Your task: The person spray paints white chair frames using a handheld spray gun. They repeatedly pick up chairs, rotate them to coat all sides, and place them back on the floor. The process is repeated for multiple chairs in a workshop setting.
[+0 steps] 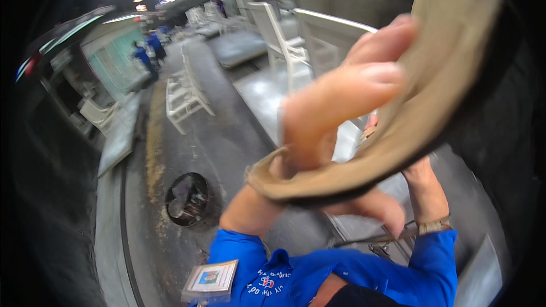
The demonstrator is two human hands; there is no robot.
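Observation:
A wide, curved tan band [455,68] with a dark edge loops across the right half of the view, close up and blurred. My left hand [335,102] is around its lower part. Two of its fingers reach up along the inner side, and a digit shows below the band. My right hand [420,173] is behind the band, with its wrist strap [435,225] visible below. Pinkish fingertips show inside the loop, but most of that hand's fingers are hidden, so its grip is unclear.
A round dark bin [186,200] with scraps stands on the floor at lower left. A white chair frame [185,96] stands beyond it; another white chair [284,45] is further right. Pale flat platforms [239,48] line the aisle. People in blue [149,51] are far off.

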